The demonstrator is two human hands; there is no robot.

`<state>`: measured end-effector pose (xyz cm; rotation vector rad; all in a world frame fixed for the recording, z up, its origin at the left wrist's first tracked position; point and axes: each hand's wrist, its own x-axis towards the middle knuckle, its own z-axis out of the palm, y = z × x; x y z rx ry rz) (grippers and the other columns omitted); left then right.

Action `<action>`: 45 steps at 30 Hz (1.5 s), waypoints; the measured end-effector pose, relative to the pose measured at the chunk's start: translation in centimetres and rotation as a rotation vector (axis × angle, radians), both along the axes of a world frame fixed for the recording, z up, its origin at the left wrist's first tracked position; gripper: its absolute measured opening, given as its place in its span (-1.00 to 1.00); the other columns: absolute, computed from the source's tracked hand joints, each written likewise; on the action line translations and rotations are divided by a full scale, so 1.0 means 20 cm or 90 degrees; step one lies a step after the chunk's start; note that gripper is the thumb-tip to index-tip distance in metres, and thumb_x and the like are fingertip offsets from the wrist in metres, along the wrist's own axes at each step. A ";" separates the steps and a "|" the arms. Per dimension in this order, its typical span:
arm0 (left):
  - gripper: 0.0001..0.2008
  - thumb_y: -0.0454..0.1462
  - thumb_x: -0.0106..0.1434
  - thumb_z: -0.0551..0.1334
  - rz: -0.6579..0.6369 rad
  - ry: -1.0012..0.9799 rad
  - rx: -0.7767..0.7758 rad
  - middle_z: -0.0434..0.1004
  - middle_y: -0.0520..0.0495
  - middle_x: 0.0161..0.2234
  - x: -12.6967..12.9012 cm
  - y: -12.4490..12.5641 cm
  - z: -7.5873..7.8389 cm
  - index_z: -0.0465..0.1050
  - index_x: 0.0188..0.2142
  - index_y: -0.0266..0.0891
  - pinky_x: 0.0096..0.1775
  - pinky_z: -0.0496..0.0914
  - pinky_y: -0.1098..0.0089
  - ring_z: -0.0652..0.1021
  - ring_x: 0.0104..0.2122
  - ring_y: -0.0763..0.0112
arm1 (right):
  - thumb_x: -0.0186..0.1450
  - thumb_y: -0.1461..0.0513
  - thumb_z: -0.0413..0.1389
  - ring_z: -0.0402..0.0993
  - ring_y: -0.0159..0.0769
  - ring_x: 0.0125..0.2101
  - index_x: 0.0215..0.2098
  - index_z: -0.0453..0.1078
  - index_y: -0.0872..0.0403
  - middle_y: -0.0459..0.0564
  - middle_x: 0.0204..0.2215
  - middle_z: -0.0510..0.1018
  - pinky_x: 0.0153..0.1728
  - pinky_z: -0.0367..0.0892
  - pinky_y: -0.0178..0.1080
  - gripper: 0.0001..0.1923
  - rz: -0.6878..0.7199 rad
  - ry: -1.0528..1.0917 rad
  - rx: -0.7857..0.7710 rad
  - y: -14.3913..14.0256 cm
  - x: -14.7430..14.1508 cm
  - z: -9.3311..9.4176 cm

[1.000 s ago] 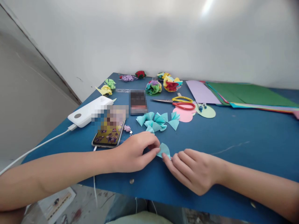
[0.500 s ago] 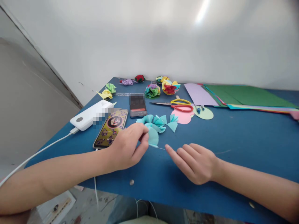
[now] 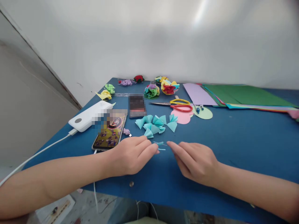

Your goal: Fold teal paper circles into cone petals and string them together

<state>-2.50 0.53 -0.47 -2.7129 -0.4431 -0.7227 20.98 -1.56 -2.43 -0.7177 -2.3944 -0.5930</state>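
Note:
My left hand (image 3: 133, 154) and my right hand (image 3: 193, 160) rest on the blue table (image 3: 245, 140) near its front edge, fingertips pointing at each other. Between the fingertips lie two thin teal paper slivers (image 3: 160, 145); I cannot tell whether a finger touches them. Neither hand holds anything and the fingers are loosely apart. Just beyond my hands sits a pile of folded teal paper pieces (image 3: 155, 123).
A phone (image 3: 109, 132) and a white power bank (image 3: 90, 115) with its cable lie at the left, a second phone (image 3: 137, 106) behind. Scissors (image 3: 179, 104), pink and green paper circles (image 3: 184, 117), paper flowers (image 3: 161, 87) and coloured sheets (image 3: 245, 95) fill the back.
My left hand lifted the folded teal piece from between my fingers, carried it toward the pile and let go. Both hands now meet over the small teal slivers.

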 end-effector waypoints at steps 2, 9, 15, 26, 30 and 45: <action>-0.83 -0.38 0.26 0.07 -0.005 0.008 -0.007 0.42 -0.10 -0.49 -0.01 0.00 0.00 0.28 -0.15 -0.39 -0.42 0.35 0.37 0.46 -0.46 0.36 | 0.24 0.32 -0.02 0.35 -0.38 -0.51 -0.04 0.26 0.28 -0.01 -0.50 0.45 -0.51 0.22 -0.34 -0.67 -0.014 0.004 0.012 -0.01 -0.01 0.00; -0.74 -0.42 0.25 0.07 0.004 -0.056 -0.173 0.48 -0.21 -0.26 -0.01 -0.03 -0.03 0.28 -0.06 -0.38 -0.25 0.43 0.38 0.49 -0.26 0.34 | 0.30 0.08 -0.04 0.27 -0.36 -0.54 -0.09 0.29 0.30 0.00 -0.52 0.39 -0.55 0.11 -0.30 -0.57 -0.062 0.016 0.076 0.02 -0.02 0.00; -0.76 -0.42 0.23 0.11 0.003 -0.083 -0.192 0.49 -0.20 -0.26 0.01 -0.05 -0.04 0.33 -0.09 -0.37 -0.26 0.43 0.39 0.49 -0.29 0.36 | 0.24 0.19 0.09 0.17 -0.41 -0.58 -0.35 0.32 0.16 -0.13 -0.63 0.30 -0.52 0.06 -0.30 -0.84 -0.019 -0.027 0.127 0.00 -0.02 0.00; -0.77 -0.36 0.21 0.16 -0.035 -0.106 -0.186 0.48 -0.18 -0.30 0.02 -0.03 -0.03 0.35 -0.12 -0.39 -0.31 0.44 0.40 0.47 -0.33 0.40 | 0.24 0.03 0.05 0.17 -0.39 -0.56 -0.34 0.33 0.15 -0.10 -0.62 0.28 -0.54 0.02 -0.29 -0.68 -0.030 -0.017 0.157 0.00 -0.03 0.02; -0.78 -0.38 0.18 0.19 -0.099 -0.100 -0.189 0.49 -0.20 -0.31 0.02 -0.04 -0.02 0.35 -0.16 -0.43 -0.29 0.45 0.38 0.47 -0.32 0.38 | 0.25 0.12 0.06 0.15 -0.38 -0.57 -0.34 0.32 0.14 -0.11 -0.61 0.28 -0.53 0.03 -0.29 -0.78 -0.039 -0.026 0.130 0.00 -0.02 0.01; -0.79 -0.40 0.19 0.15 -0.100 -0.105 -0.268 0.50 -0.22 -0.32 0.03 -0.07 0.00 0.38 -0.16 -0.42 -0.32 0.46 0.40 0.50 -0.33 0.37 | 0.29 0.11 -0.02 0.13 -0.37 -0.56 -0.44 0.29 0.13 -0.09 -0.62 0.24 -0.54 -0.01 -0.26 -0.73 -0.014 -0.065 0.100 -0.01 -0.01 0.01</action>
